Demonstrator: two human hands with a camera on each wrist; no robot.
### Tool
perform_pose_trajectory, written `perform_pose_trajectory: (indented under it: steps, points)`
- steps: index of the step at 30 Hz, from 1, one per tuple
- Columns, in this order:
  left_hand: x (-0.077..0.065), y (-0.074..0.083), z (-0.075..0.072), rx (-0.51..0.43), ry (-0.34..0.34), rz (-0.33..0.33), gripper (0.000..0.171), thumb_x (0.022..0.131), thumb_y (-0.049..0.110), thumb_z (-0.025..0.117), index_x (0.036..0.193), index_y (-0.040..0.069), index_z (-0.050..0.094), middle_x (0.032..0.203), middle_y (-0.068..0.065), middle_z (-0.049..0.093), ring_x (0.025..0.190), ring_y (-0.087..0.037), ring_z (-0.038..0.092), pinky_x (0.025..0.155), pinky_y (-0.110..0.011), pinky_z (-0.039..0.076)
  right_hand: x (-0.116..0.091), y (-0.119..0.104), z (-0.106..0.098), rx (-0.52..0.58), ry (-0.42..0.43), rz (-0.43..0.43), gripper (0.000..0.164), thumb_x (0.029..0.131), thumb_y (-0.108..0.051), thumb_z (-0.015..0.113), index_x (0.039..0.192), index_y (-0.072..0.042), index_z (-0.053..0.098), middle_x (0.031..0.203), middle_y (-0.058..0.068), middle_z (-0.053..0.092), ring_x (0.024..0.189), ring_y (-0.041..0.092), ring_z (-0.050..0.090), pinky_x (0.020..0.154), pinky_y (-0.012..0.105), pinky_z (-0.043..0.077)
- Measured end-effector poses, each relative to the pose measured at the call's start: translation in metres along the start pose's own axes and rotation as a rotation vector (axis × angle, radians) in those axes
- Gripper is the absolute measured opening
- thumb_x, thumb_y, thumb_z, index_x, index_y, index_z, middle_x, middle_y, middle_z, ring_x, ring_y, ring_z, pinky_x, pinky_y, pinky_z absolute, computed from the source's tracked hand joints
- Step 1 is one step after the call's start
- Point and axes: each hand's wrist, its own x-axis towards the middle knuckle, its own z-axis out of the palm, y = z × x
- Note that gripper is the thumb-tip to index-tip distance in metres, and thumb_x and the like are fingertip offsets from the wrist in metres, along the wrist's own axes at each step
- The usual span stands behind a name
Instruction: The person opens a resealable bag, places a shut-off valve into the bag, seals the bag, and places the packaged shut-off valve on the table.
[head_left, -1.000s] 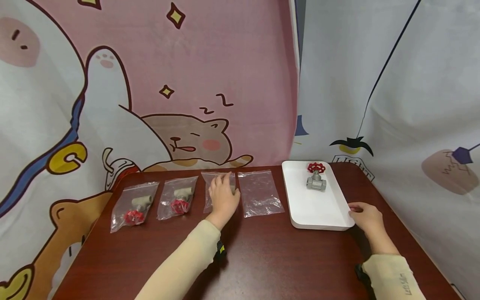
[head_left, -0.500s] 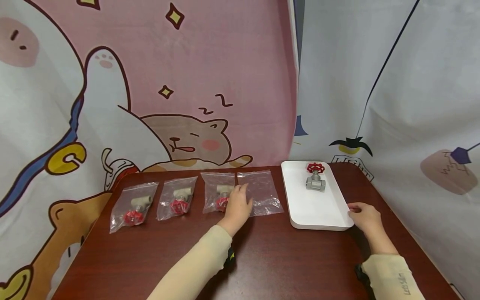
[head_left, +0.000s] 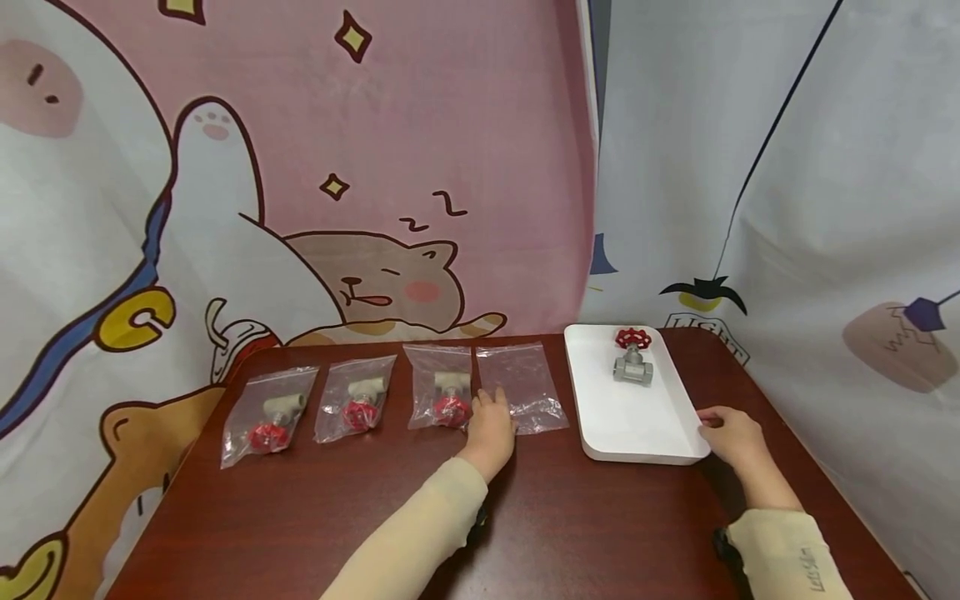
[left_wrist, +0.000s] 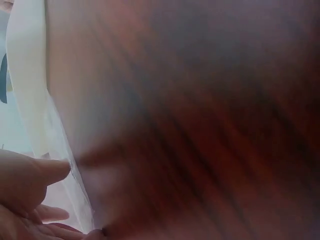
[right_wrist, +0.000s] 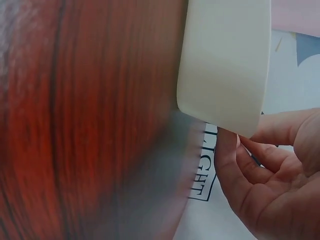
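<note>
Right hand [head_left: 737, 437]: pinching tray [head_left: 626, 417] rim, likely to steady it.
Left hand [head_left: 491, 433]: fingers loose at bag [head_left: 517, 379] edge; valve [head_left: 633, 367] in tray, perhaps for containment.

Left sleeve [head_left: 416, 537]: long, pale cream-yellow, slim, plain on the side seen. Right sleeve [head_left: 772, 554]: same pale shade, light folds near the cuff; dark lettering [head_left: 810, 569] along the forearm, begins "Lets", rest too small to read. Black wrist piece [head_left: 726, 546] at right cuff's left edge; dark bit [head_left: 478, 521] at left cuff, mostly hidden. Left hand [head_left: 491, 431], right hand [head_left: 737, 435]: bare.
</note>
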Motion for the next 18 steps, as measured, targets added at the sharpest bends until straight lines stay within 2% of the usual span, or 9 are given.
perform_pose_trajectory:
  steps: [4,8,13,15,18]
  points:
    - [-0.002,0.0,0.0,0.005,-0.01,-0.005,0.059,0.083,0.022,0.072,0.133,0.0,0.049,0.132,-0.033,0.047,0.118,-0.042,0.05,0.085,-0.045,0.053,0.0,0.0,-0.001,0.002,-0.015,0.002,0.031,0.085,-0.006,0.054,0.109,0.013,0.059,0.097,0.031,0.061,0.083,0.038,0.056,0.071,0.047,0.049]
    - [-0.001,-0.003,-0.003,-0.097,0.021,0.008,0.056,0.079,0.011,0.075,0.129,0.0,0.052,0.132,-0.03,0.048,0.112,-0.04,0.052,0.089,-0.043,0.051,0.001,0.0,-0.001,-0.004,-0.002,-0.006,0.031,0.085,-0.006,0.054,0.108,0.013,0.059,0.096,0.031,0.061,0.081,0.037,0.056,0.07,0.046,0.049]
    - [0.002,-0.006,-0.007,-0.337,0.077,-0.027,0.064,0.069,-0.002,0.075,0.129,-0.001,0.051,0.132,-0.03,0.046,0.117,-0.043,0.049,0.095,-0.045,0.047,0.001,-0.001,0.001,-0.008,0.013,-0.006,0.03,0.085,-0.006,0.054,0.108,0.014,0.058,0.096,0.031,0.061,0.082,0.038,0.056,0.07,0.046,0.049]
    - [0.003,-0.005,-0.009,-0.448,0.095,-0.066,0.067,0.07,-0.001,0.076,0.131,-0.001,0.048,0.129,-0.028,0.05,0.117,-0.041,0.051,0.095,-0.045,0.047,0.001,0.0,0.001,-0.012,0.013,-0.01,0.03,0.085,-0.006,0.054,0.108,0.014,0.058,0.096,0.031,0.061,0.082,0.038,0.056,0.07,0.046,0.049]
    - [0.006,-0.002,-0.013,-0.653,0.106,-0.152,0.066,0.075,0.003,0.075,0.133,-0.003,0.044,0.119,-0.025,0.058,0.107,-0.035,0.059,0.087,-0.042,0.051,0.001,0.0,0.001,-0.016,0.012,-0.012,0.03,0.085,-0.006,0.054,0.107,0.013,0.059,0.096,0.031,0.061,0.083,0.038,0.056,0.068,0.043,0.048]
